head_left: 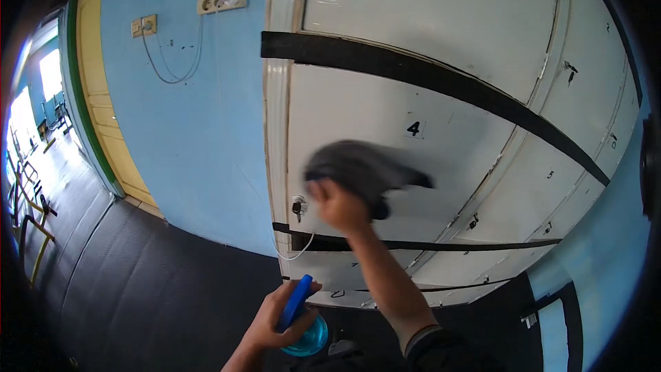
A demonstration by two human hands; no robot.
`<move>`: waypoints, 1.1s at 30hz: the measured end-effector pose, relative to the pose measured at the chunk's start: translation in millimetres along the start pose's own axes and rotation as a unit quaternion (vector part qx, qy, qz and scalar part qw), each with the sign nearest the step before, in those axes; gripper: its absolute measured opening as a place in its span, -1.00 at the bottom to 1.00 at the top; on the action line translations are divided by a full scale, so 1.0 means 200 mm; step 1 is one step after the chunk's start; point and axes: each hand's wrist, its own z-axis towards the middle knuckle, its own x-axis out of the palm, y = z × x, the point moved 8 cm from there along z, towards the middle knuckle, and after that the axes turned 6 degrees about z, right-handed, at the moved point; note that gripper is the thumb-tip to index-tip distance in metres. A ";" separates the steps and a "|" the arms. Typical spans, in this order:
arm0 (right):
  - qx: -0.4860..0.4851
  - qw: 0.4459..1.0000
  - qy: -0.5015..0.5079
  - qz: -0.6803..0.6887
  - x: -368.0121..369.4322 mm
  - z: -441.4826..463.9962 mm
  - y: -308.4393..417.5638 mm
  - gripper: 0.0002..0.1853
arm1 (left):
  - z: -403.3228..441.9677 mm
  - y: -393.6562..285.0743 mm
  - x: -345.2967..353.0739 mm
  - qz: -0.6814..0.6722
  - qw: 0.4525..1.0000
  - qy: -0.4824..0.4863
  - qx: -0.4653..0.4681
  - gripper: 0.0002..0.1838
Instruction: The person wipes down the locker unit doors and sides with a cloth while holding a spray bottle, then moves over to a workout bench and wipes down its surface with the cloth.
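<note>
A dark grey cloth (361, 169), blurred by motion, lies against the white locker door marked 4 (413, 217). My right hand (337, 203) grips its near left part, and the cloth's loose end trails to the right. Low in the view, my left hand (272, 317) is wrapped round a spray bottle (306, 337) with a blue top and a clear turquoise body. The bottle is in front of the lockers, below door 4. A lock with a key (298, 208) sits at the door's lower left, just left of my right hand.
More numbered locker doors (530, 179) extend right, with keys in some locks and black strips between rows. A white cable (297, 256) loops below door 4. Left are a blue wall (200, 117) with a socket strip (222, 2), a yellow door (96, 76) and dark floor matting (158, 282).
</note>
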 end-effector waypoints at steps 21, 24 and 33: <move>0.069 0.987 -0.088 -0.112 -0.31 -0.82 -0.87 -0.60 | -0.01 0.31 0.60 0.045 0.998 -0.027 -0.033 -0.49; 0.004 0.992 0.108 0.062 0.11 -0.74 -0.48 -0.64 | -0.07 0.34 0.61 0.035 0.994 -0.049 -0.092 -0.48; -0.176 0.969 0.116 0.132 0.38 -0.83 -0.30 -0.83 | -0.38 0.39 0.60 0.053 0.969 -0.186 -0.157 -0.51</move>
